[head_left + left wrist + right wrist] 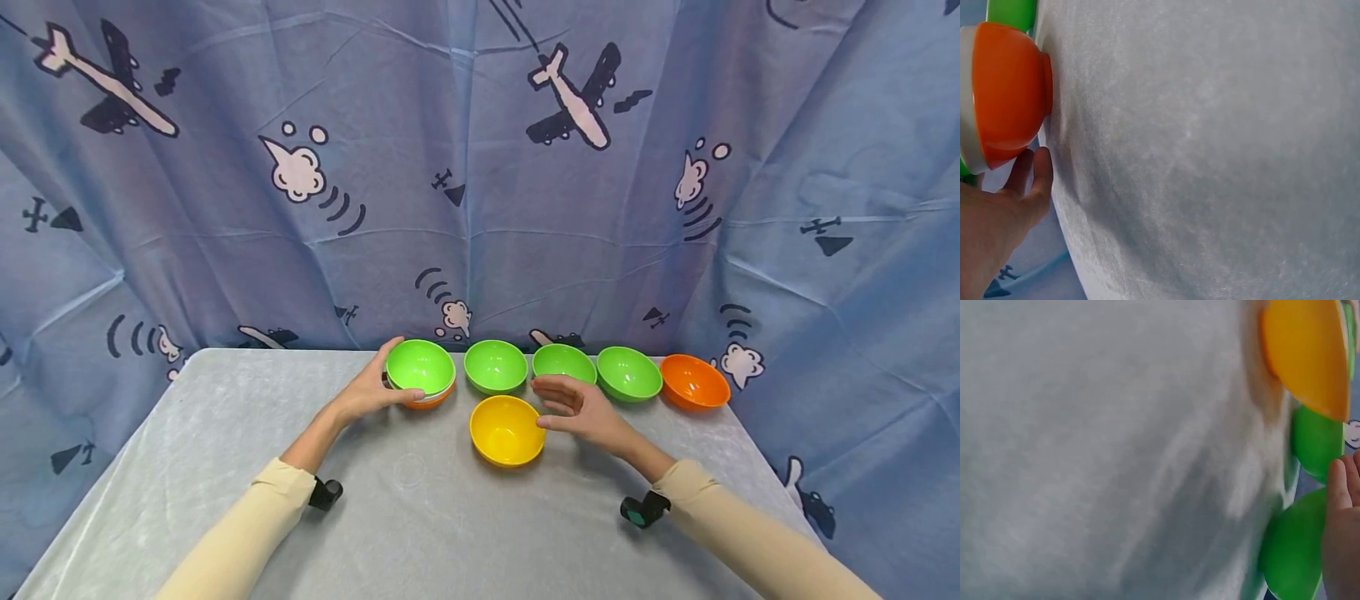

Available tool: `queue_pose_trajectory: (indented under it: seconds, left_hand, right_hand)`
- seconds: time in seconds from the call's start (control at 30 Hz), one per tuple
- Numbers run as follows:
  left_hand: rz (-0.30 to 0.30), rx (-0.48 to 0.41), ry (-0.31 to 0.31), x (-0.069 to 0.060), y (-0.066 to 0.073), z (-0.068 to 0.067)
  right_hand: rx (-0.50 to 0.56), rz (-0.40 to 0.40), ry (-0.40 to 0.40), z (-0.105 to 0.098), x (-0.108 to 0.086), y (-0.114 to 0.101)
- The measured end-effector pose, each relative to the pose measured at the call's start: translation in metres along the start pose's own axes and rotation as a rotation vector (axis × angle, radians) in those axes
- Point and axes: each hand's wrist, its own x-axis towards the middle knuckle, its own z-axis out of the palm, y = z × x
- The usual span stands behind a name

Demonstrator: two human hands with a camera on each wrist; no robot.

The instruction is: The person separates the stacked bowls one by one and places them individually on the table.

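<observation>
My left hand (372, 388) grips a stack of bowls from its left side, thumb at the near rim and fingers round the far side. On top is a green bowl (420, 365); below it shows a white bowl (966, 94), then an orange bowl (1010, 90) at the bottom. A yellow bowl (507, 433) stands upright on the table, nearer than the back row. My right hand (588, 412) is at its right, fingers extended and holding nothing. The thumb tip is at the yellow rim; whether it touches, I cannot tell.
Along the table's back edge stand a green bowl (496, 367), a second green bowl (564, 363) partly behind my right fingers, a third green bowl (629, 374) and an orange bowl (695, 382). A grey cloth covers the table (450, 533). A blue curtain (405, 167) hangs behind.
</observation>
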Motion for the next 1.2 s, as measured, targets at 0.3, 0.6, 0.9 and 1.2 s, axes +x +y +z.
queue_pose_trajectory:
  seconds: [0.3, 0.6, 0.9, 1.2]
  left_hand:
    - [0.001, -0.015, 0.003, 0.001, 0.0, 0.0]
    - [0.012, -0.023, 0.002, 0.001, -0.002, 0.0]
    - [0.015, -0.032, 0.006, 0.001, -0.002, 0.002]
    - [0.026, -0.032, 0.007, 0.0, -0.002, 0.001]
  right_hand:
    - [-0.024, -0.064, 0.141, -0.008, 0.012, -0.017]
    - [0.016, -0.105, 0.149, 0.003, 0.033, -0.02]
    - [0.015, -0.114, 0.186, 0.021, 0.058, -0.018]
    - [0.027, -0.117, 0.196, 0.037, 0.081, -0.021]
